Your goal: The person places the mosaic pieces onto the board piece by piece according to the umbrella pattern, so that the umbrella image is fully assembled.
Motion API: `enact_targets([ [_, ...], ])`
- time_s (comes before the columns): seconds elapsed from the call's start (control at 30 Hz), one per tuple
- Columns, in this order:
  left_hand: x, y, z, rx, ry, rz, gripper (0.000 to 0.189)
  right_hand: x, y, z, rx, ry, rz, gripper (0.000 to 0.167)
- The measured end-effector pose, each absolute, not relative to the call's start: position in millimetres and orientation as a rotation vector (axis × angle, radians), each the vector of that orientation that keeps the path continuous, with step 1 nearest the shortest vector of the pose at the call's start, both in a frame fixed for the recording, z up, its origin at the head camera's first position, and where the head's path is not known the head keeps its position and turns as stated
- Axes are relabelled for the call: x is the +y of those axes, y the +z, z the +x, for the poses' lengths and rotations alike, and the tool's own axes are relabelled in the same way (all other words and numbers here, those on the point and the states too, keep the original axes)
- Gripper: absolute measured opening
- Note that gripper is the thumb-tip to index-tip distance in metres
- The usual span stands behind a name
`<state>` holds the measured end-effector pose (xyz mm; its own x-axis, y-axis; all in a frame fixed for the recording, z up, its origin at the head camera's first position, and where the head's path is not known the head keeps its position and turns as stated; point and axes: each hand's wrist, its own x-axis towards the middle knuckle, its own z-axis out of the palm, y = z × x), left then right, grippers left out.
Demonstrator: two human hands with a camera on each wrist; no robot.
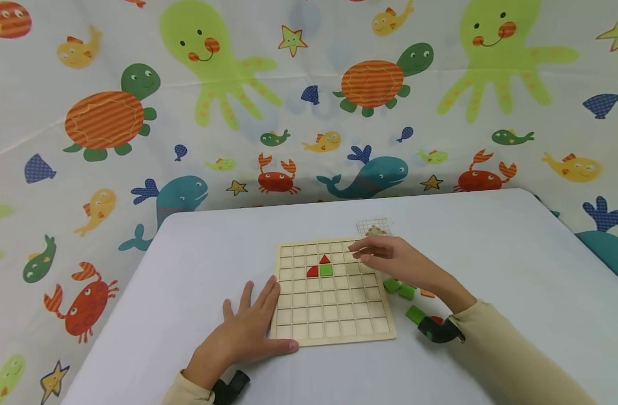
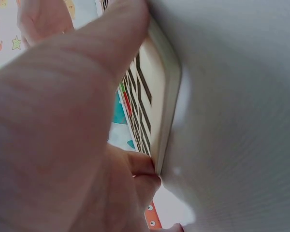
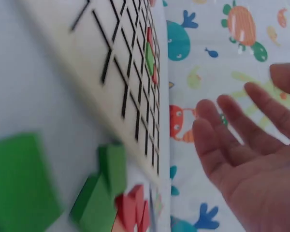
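A pale wooden board (image 1: 334, 312) with a grid of square cells lies on the table. In its upper middle sit a green square (image 1: 326, 270), a red triangle (image 1: 325, 259) just above it, and a red quarter-circle (image 1: 313, 271) to its left. My left hand (image 1: 250, 329) rests spread at the board's lower left corner, fingertips along the left side and thumb on the near edge. Over the board's upper right part hovers my right hand (image 1: 397, 259), its fingers loosely bent. The right wrist view shows no piece in that hand (image 3: 253, 150).
Loose pieces lie right of the board: several green blocks (image 1: 406, 291), an orange piece (image 1: 428, 293) and a red piece (image 1: 437, 320) by the right wrist strap. Behind the board is a small card (image 1: 374, 226) printed with a grid and coloured shapes. A patterned cloth (image 1: 309, 135) hangs behind the table.
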<state>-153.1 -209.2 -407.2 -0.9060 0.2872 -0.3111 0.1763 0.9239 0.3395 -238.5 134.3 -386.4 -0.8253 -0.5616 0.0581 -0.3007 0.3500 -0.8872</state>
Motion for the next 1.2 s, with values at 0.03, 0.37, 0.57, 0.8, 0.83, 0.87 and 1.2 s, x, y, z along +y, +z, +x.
enact_targets([
  [0.03, -210, -407, -153, 2.728, 0.433, 0.338, 0.126, 141, -385, -235, 2.332, -1.48, -0.764, 0.035],
  [0.37, -213, -403, -153, 2.733, 0.427, 0.342, 0.127, 201, -399, -195, 1.76, -1.503, -0.887, 0.038],
  [0.57, -213, -404, -153, 2.729, 0.432, 0.341, 0.126, 218, -415, -202, 1.493, -1.514, -0.884, 0.04],
  [0.8, -212, -406, -151, 2.717, 0.446, 0.335, 0.126, 219, -420, -220, 1.698, -1.548, -0.854, 0.041],
  [0.83, -212, -406, -151, 2.717, 0.446, 0.336, 0.126, 218, -419, -222, 1.731, -1.534, -0.844, 0.042],
  [0.87, -211, -406, -151, 2.716, 0.447, 0.337, 0.126, 219, -417, -224, 1.772, -1.512, -0.828, 0.042],
  [1.2, -208, -408, -150, 2.734, 0.439, 0.343, 0.127, 226, -402, -242, 2.049, -1.399, -0.722, 0.043],
])
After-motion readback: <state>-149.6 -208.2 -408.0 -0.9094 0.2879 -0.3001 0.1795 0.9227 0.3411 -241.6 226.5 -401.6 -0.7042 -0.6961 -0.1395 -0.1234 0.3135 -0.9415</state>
